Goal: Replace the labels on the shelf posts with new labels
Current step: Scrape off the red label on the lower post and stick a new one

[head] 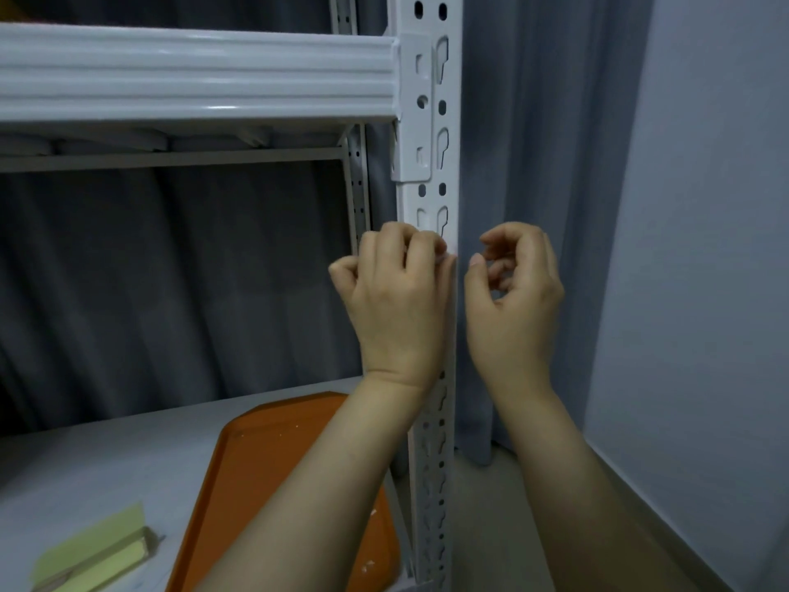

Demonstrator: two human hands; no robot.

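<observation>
1. The left hand is on the front shelf post. Its fingers are curled tight, with the tips of the index finger and thumb pinched together at the post's right edge.
2. A small pale scrap shows at those fingertips. I take it to be the label, though most of it is hidden by the fingers.
3. The label sits at the top right of the left hand, touching its fingertips. It is just to the left of the right hand's thumb tip, and apart from it.
4. The right hand hovers beside the post on its right and does not touch it. Its fingers are loosely curled, and nothing can be seen in them.
5. The post's long axis is vertical, running up above both hands and down between the 2 forearms. A peel would probably go along that axis or sideways off the right edge.
6. The left hand is the nearer one and is already on the label, so the right hand looks free to take the peeled edge.
7. Counted:
   - 2 hands
   - 1 front post
   - 1 rear post, beyond the left hand
   - 1 label, seen in part
   - 1 orange tray, below the left forearm
   - 1 pad of pale yellow-green sheets, far down-left on the shelf, likely the new labels
</observation>
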